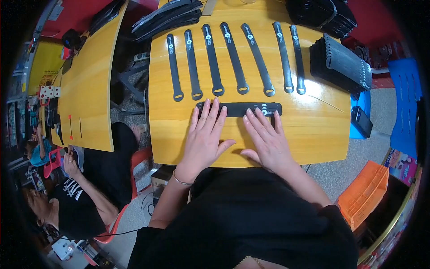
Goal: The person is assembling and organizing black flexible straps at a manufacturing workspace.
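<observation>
Yellow wood-grain table (174, 134) fills the middle of the room, its near edge running just in front of the person's black top. On it, a black strip (235, 110) lies flat, roughly parallel to the near edge and about midway between the left and right edges; whether it is one layer or several, I cannot tell. Left hand (204, 141) covers part of its left end and right hand (269, 145) reaches its right part, both palm down, fingers extended and slightly apart, not closed around anything. Beyond it, seven dark straps (234, 58) point toward the far edge, each slotted at the near end. A black stack (338, 62) stands by the right edge, with a thin strand (326, 103) nearer. Black bundles sit at the far left (168, 20) and far right (322, 15) corners. Off the right edge stands an orange crate (363, 195); to the left, a seated co-worker (78, 213) is beside a second table (89, 89).
</observation>
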### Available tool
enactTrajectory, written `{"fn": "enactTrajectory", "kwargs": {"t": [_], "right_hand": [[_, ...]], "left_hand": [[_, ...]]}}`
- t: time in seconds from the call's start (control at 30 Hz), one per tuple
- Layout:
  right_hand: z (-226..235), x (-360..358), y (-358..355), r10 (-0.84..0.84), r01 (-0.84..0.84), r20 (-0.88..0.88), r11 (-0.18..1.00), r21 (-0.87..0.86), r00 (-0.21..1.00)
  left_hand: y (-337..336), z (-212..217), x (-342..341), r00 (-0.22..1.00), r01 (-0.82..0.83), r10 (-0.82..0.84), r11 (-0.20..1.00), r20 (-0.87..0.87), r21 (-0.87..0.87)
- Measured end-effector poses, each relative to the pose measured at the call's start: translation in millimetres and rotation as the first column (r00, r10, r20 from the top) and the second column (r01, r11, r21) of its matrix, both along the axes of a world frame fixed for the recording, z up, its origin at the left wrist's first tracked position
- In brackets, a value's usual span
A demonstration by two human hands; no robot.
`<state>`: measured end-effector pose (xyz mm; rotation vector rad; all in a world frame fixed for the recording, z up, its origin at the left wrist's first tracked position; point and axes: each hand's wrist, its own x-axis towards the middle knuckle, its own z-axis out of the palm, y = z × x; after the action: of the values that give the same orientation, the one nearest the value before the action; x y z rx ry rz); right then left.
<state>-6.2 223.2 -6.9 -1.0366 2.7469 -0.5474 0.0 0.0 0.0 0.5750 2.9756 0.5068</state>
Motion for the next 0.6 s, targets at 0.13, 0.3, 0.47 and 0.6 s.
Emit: {"fn": "enactTrajectory", "kwargs": {"t": [0.13, 0.3, 0.47, 0.6], "right_hand": [[0, 11, 8, -0.180, 0.188, -0.065, 0.970, 0.156, 0.982], [5, 11, 29, -0.293, 0.306, -0.097, 0.934, 0.186, 0.951], [6, 2, 38, -0.416, 0.395, -0.059, 0.894, -0.211, 0.908], [16, -5, 25, -0.422, 0.383, -0.092, 0.879, -0.284, 0.902]], "left_hand": [[3, -1, 1, 0.999, 0.002, 0.000, 0.999, 0.036, -0.051], [-1, 2, 2, 0.999, -0.006, 0.008, 0.999, 0.042, -0.042], [-41, -5, -26, 0.855, -0.425, 0.477, 0.870, -0.206, 0.251], [-71, -5, -62, 0.694, -0.587, 0.594, 0.794, -0.407, 0.158]]}}
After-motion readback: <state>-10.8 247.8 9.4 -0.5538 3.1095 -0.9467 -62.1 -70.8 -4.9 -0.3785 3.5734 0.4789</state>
